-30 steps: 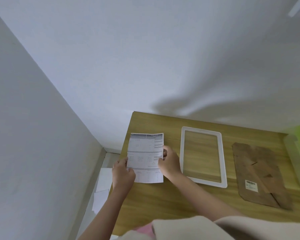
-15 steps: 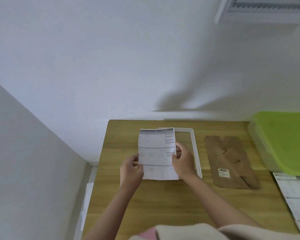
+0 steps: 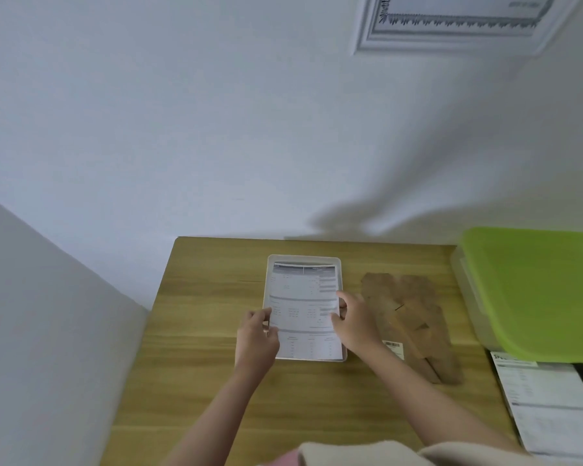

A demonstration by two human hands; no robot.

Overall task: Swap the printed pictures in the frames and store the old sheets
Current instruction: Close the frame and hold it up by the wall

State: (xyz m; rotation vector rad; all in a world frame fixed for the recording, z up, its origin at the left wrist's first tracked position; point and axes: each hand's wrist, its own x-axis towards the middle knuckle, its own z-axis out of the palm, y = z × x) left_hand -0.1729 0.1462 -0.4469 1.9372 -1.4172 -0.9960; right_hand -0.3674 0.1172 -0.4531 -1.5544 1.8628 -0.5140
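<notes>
Pale walls meet behind a light wooden worktop (image 3: 196, 381) pushed into the corner, with a white-framed certificate (image 3: 451, 21) hanging high on the wall. On the worktop lies a white rectangular picture frame (image 3: 270, 264), its long axis running away from the person, and a printed paper sheet (image 3: 303, 307) sits over its opening, lined up with that same axis. The left hand (image 3: 256, 341) pinches the sheet's left edge, fingers curled around it; the right hand (image 3: 354, 324) holds the right edge with thumb and fingers, more loosely spread. Both hands sit at the sheet's nearer half, so the far end is unsupported. Seating it likely means pressing down and sliding it toward the far rim. Just right of the frame lies a brown fibreboard backing panel (image 3: 414, 317), nearer the right hand. Further right sit a lime-green plastic lid (image 3: 535, 290) and a stack of printed papers (image 3: 549, 401).
</notes>
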